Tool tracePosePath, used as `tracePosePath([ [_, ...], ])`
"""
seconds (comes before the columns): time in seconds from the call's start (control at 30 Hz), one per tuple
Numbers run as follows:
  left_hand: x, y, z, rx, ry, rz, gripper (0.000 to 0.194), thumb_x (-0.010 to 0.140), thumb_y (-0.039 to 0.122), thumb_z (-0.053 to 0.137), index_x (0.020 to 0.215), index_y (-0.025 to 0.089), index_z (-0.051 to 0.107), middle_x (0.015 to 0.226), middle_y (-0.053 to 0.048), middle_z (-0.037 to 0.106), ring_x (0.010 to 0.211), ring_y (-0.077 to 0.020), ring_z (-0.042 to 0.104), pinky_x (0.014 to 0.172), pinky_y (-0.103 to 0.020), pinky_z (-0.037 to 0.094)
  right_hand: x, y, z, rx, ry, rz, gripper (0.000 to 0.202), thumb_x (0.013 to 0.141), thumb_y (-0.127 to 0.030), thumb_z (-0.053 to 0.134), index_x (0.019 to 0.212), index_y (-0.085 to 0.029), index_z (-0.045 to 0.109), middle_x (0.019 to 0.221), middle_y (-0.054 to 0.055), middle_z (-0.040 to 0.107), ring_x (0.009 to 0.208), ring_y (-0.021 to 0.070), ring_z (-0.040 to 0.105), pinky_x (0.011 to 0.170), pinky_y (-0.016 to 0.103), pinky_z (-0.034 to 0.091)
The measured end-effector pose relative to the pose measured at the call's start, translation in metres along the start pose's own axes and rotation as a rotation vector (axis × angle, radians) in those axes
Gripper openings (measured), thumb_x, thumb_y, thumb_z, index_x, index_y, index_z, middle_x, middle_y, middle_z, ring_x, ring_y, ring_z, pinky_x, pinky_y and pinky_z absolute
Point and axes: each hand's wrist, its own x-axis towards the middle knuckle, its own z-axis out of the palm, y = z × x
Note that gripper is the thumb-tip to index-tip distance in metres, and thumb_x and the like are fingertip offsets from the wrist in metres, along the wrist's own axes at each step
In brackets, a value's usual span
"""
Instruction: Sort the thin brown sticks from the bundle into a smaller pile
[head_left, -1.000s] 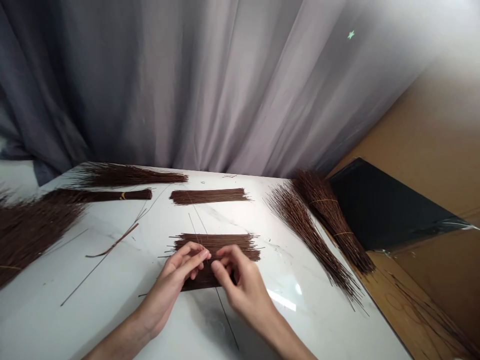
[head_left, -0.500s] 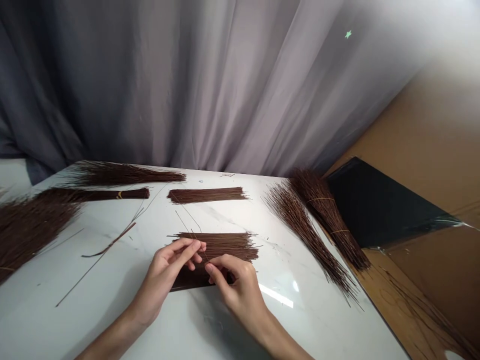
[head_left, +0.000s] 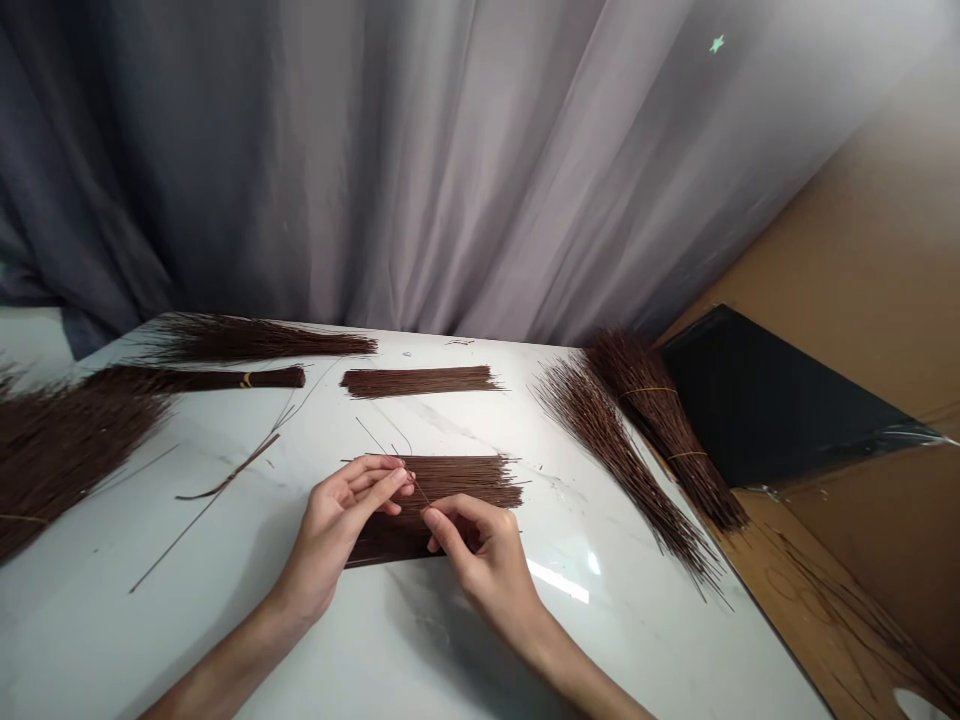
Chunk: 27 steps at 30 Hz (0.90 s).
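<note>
Between my two hands runs a thin brown twig [head_left: 421, 491]. My left hand [head_left: 352, 515] pinches it with thumb and forefinger, and its upper part sticks out past those fingertips toward the back. The lower end is pinched by my right hand [head_left: 480, 545], its other fingers curled in. Under both hands lies a flat mat of twigs [head_left: 465, 480], placed side by side; my hands hide part of it. Behind it rests a short bundle of evenly cut twigs [head_left: 420, 380].
A tied bundle [head_left: 277, 378] and loose twigs [head_left: 247, 338] lie back left, a blurred heap [head_left: 67, 460] at the left edge. Two larger bundles [head_left: 630, 470] [head_left: 675, 440] lie right. Stray twigs [head_left: 225, 482] rest on the white table [head_left: 247, 640]. A curtain [head_left: 420, 170] hangs behind.
Both hands keep their pinch on the twig. My right hand has shifted slightly right and up. The whole view has moved a little.
</note>
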Motion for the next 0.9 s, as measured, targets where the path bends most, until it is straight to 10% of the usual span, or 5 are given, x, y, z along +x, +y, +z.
tracePosePath([
  [0.63, -0.003, -0.001, 0.005, -0.125, 0.098, 0.031, 0.034, 0.075, 0.04, 0.088, 0.095, 0.015, 0.075, 0.107, -0.008, 0.075, 0.096, -0.021, 0.071, 0.088, -0.025, 0.056, -0.004, -0.011, 0.006, 0.063, 0.061, 0.037, 0.036, 0.099, -0.041, 0.056, 0.076, -0.017, 0.069, 0.064, 0.0, 0.065, 0.06, 0.012, 0.054, 0.054, 0.024, 0.036],
  [0.9, 0.014, 0.001, -0.012, 0.092, 0.119, 0.132, 0.05, 0.089, 0.053, 0.071, 0.129, 0.023, 0.062, 0.114, -0.008, 0.074, 0.103, -0.0246, 0.07, 0.099, -0.038, 0.052, 0.006, -0.002, -0.015, -0.149, 0.033, -0.028, 0.031, 0.101, -0.048, 0.051, 0.082, -0.032, 0.069, 0.075, 0.002, 0.073, 0.068, 0.0239, 0.065, 0.062, 0.039, 0.05],
])
